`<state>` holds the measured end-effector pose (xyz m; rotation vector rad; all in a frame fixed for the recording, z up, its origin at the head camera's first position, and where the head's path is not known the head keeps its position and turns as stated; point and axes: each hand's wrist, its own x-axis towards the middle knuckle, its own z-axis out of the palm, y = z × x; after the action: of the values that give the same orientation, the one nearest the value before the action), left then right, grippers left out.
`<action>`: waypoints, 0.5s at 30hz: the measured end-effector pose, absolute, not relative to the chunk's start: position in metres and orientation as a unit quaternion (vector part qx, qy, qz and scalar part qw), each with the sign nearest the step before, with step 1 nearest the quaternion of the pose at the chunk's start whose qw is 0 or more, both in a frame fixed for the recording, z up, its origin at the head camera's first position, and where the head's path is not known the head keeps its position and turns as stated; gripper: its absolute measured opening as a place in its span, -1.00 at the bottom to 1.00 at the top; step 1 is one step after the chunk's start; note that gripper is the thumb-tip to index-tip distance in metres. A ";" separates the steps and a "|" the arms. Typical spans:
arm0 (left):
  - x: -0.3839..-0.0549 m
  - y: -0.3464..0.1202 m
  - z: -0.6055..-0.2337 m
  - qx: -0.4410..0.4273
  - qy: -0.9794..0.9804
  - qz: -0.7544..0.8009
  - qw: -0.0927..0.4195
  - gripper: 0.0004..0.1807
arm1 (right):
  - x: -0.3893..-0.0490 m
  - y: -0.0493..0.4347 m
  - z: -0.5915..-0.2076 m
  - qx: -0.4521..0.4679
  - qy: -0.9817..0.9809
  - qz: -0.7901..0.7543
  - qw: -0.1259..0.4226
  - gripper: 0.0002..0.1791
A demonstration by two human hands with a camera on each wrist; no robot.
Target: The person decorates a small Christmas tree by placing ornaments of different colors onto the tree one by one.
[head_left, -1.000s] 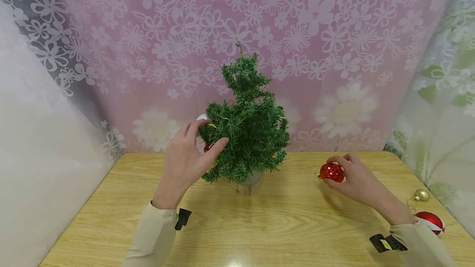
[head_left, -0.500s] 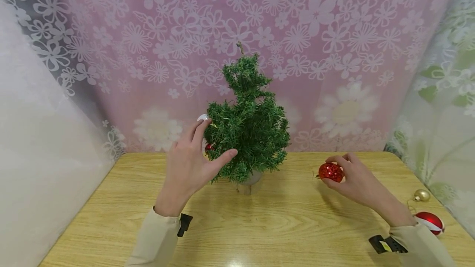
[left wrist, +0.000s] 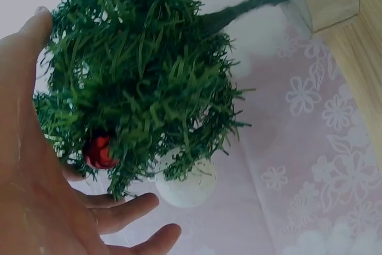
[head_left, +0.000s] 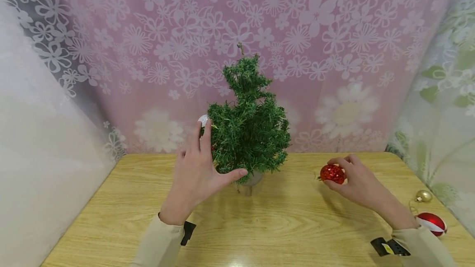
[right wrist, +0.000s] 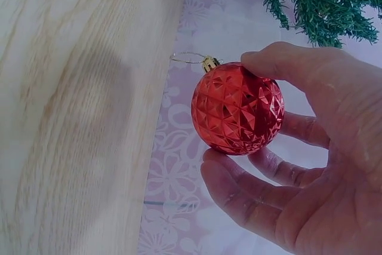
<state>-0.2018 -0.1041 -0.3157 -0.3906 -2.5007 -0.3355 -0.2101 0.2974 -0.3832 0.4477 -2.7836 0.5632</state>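
A small artificial Christmas tree (head_left: 248,122) stands on the table. My left hand (head_left: 196,176) is at its left side, fingers straight and spread, thumb pointing across the lower branches. In the left wrist view, a small red bauble (left wrist: 100,151) hangs among the branches near the palm, and a white bauble (left wrist: 186,186) shows beyond the fingertips. To the right of the tree, my right hand (head_left: 358,182) holds a red faceted bauble (right wrist: 237,108) between thumb and fingers. Its gold cap (right wrist: 210,63) and thread loop point away from the palm.
At the table's right edge lie a small gold bauble (head_left: 424,196) and a red-and-white bauble (head_left: 431,223), the latter close to my right sleeve. A pink flowered curtain (head_left: 178,52) hangs behind the wooden table (head_left: 282,226). Pale cloth (head_left: 48,147) borders the left side.
My left hand has opened wider and drawn slightly down and right, its thumb now lower across the tree. The right hand keeps holding the red bauble, almost still.
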 end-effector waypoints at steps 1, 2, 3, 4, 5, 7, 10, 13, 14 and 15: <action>-0.202 -0.103 -0.316 -0.145 -0.938 -0.125 0.289 0.51 | -0.210 0.297 -0.383 0.155 -0.960 0.193 0.134 -0.49; -0.202 -0.102 -0.317 -0.142 -0.938 -0.124 0.289 0.51 | -0.210 0.297 -0.383 0.155 -0.960 0.192 0.135 -0.49; -0.202 -0.101 -0.317 -0.141 -0.939 -0.123 0.290 0.51 | -0.210 0.297 -0.383 0.156 -0.960 0.192 0.134 -0.49; -0.203 -0.101 -0.318 -0.141 -0.938 -0.124 0.291 0.50 | -0.210 0.296 -0.382 0.156 -0.960 0.192 0.135 -0.49; -0.203 -0.101 -0.318 -0.142 -0.937 -0.127 0.291 0.48 | -0.209 0.296 -0.382 0.156 -0.959 0.192 0.136 -0.49; -0.203 -0.103 -0.318 -0.146 -0.936 -0.136 0.289 0.46 | -0.208 0.295 -0.381 0.156 -0.958 0.197 0.137 -0.50; -0.205 -0.109 -0.317 -0.153 -0.936 -0.150 0.277 0.41 | -0.206 0.293 -0.378 0.158 -0.955 0.210 0.141 -0.51; -0.207 -0.115 -0.316 -0.158 -0.940 -0.164 0.255 0.37 | -0.203 0.291 -0.375 0.165 -0.947 0.233 0.145 -0.50; -0.209 -0.117 -0.316 -0.158 -0.942 -0.165 0.247 0.35 | -0.202 0.290 -0.373 0.169 -0.943 0.243 0.149 -0.49; -0.210 -0.119 -0.315 -0.159 -0.943 -0.168 0.238 0.34 | -0.200 0.288 -0.372 0.172 -0.940 0.254 0.153 -0.48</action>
<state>-0.2101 -0.1193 -0.3154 -0.4345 -2.5842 -0.4600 -0.2002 0.2883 -0.3719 0.4925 -2.6941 0.7270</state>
